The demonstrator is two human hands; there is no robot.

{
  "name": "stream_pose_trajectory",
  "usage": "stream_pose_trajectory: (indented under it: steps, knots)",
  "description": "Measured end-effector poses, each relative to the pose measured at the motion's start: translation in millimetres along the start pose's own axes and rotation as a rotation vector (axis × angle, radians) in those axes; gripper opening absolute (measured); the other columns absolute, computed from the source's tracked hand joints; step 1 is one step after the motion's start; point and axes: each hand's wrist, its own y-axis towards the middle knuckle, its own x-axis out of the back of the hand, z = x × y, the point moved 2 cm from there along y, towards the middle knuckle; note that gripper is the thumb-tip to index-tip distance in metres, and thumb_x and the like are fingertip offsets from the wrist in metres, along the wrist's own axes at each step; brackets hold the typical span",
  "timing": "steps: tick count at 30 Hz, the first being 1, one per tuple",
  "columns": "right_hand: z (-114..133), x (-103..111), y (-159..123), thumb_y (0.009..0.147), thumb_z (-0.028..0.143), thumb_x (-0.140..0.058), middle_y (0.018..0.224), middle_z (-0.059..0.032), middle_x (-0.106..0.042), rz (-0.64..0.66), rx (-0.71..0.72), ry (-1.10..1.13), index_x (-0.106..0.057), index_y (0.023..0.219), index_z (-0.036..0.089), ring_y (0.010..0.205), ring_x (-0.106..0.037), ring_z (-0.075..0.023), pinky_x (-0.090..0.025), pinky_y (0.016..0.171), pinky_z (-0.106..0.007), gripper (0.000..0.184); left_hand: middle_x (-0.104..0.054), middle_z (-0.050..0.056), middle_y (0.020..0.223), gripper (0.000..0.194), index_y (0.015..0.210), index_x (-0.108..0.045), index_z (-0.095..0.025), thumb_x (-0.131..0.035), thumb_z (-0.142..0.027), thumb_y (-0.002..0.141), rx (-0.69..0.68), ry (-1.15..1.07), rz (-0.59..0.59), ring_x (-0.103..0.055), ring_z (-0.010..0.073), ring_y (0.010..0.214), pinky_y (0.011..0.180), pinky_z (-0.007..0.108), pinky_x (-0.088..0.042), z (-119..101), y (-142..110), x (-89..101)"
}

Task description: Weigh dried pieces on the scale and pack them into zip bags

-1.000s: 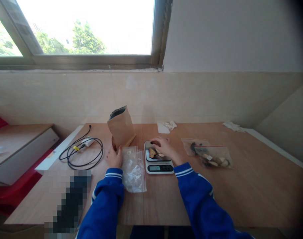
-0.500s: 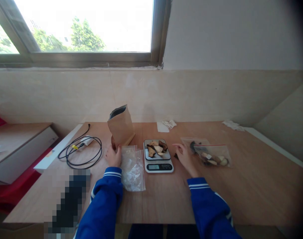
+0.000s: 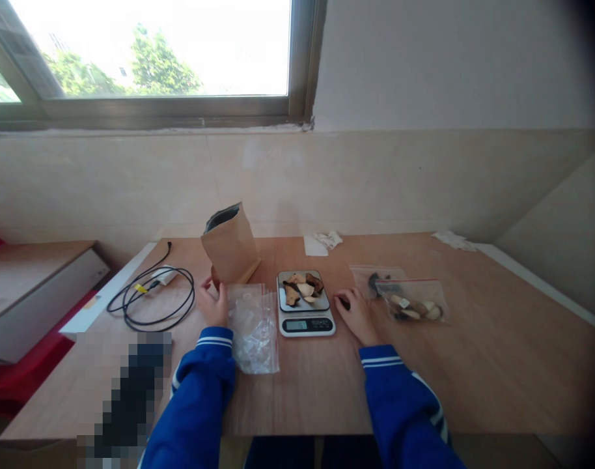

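My left hand (image 3: 213, 306) rests on the table at the lower left corner of an upright brown paper bag (image 3: 230, 247), thumb and fingers apart. The bag's top gapes open. Beside that hand lie clear zip bags (image 3: 252, 339). A white kitchen scale (image 3: 307, 326) stands between my hands, its display lit but too small to read. On its plate is a small heap of dried mushroom slices (image 3: 304, 288), pale and dark brown. Right of the scale, my right hand (image 3: 357, 314) has its fingers closed on a dark mushroom piece (image 3: 345, 303) at the table surface.
At the right lie a zip bag of slices (image 3: 417, 306) and another zip bag (image 3: 363, 275) with dark pieces, partly overlapped. A coiled black cable (image 3: 126, 312) with a white adapter (image 3: 163, 275) is at the left. Crumpled tissue (image 3: 329, 240) lies near the wall.
My right hand has lowered from above the table onto the dark piece beside the scale. My left hand stays by the paper bag. The whole view has shifted slightly.
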Motion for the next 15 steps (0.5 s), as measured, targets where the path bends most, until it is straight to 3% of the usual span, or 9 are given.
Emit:
stream_pose_trajectory:
  steps: [10, 15]
  knots:
    - [4.3, 5.4, -3.2, 0.085, 0.027, -0.046, 0.088, -0.0079, -0.063, 0.003, -0.032, 0.079, -0.063, 0.087, 0.02, 0.091, -0.056, -0.0243, -0.04, 0.081, -0.037, 0.019, -0.047, 0.009, 0.105, 0.033, 0.102, -0.046, -0.017, -0.057, -0.036, 0.078, -0.148, -0.015, -0.141, -0.048, 0.0219, 0.095, 0.093, 0.046, -0.037, -3.3, 0.1, 5.7]
    - [6.0, 6.9, -8.0, 0.083, 0.023, -0.045, 0.088, -0.0066, -0.065, -0.03, -0.077, -0.015, -0.062, 0.086, 0.02, 0.092, -0.055, -0.0248, -0.036, 0.083, -0.038, 0.017, -0.05, 0.008, 0.098, 0.013, 0.092, -0.047, -0.019, -0.049, -0.028, 0.082, -0.384, -0.111, -0.272, -0.049, 0.0222, 0.099, 0.085, 0.041, -0.043, -4.4, -3.5, 19.1]
